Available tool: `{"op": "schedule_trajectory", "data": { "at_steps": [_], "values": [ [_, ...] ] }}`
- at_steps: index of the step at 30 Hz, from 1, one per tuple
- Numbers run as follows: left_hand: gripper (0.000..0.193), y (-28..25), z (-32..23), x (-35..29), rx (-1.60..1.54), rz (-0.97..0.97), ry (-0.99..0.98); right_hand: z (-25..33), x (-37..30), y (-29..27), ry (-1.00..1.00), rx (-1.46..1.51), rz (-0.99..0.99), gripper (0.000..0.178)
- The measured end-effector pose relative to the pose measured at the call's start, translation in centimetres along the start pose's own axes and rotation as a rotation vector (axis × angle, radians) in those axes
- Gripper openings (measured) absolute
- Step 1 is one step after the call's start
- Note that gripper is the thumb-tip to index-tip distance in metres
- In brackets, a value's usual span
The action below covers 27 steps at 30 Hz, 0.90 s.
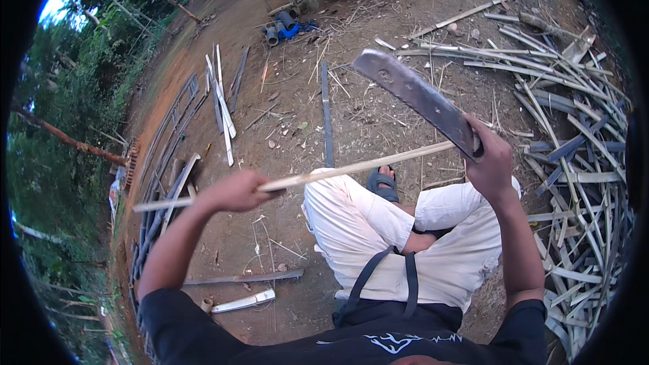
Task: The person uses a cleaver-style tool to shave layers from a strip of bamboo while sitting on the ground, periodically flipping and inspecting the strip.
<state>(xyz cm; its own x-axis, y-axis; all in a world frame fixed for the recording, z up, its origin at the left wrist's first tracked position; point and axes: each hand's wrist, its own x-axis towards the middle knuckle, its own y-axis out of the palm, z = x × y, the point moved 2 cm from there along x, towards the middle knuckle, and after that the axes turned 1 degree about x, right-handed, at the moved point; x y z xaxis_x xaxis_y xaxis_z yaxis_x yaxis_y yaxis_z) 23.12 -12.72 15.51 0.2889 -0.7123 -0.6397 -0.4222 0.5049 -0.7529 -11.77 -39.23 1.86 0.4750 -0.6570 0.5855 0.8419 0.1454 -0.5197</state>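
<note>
A long, pale bamboo strip runs slantwise across the view, above my left knee. My left hand is closed round it, and one end sticks out to the left past my wrist. In my right hand is a machete with a broad, dark blade, its tip pointing up and to the left. The strip's right end meets the lower part of the blade, close to my right fingers; I cannot tell whether the edge cuts into it. The machete's handle is hidden in my grip.
Split bamboo strips lie in a large pile on the right. A dark flat slat rests on the soil ahead, with pipe-like pieces and a blue item farther off. More pale slats and a dark ladder-like frame lie left.
</note>
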Motion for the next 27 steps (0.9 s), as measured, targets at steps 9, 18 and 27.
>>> {"op": "schedule_trajectory", "data": {
  "at_steps": [9,18,27],
  "values": [
    [0.056,20.6,-10.4,4.4,-1.143,0.409,-0.365,4.6,-9.5,2.9,0.002,-0.088,0.365,0.068],
    [0.03,25.8,-12.5,7.1,-0.998,-0.076,0.048,7.6,-14.0,4.6,-0.042,-0.115,0.507,0.052],
    [0.041,23.2,-13.8,5.1,-0.894,-0.138,0.054,5.3,-11.0,2.2,-0.032,-0.311,0.508,0.052]
  ]
}}
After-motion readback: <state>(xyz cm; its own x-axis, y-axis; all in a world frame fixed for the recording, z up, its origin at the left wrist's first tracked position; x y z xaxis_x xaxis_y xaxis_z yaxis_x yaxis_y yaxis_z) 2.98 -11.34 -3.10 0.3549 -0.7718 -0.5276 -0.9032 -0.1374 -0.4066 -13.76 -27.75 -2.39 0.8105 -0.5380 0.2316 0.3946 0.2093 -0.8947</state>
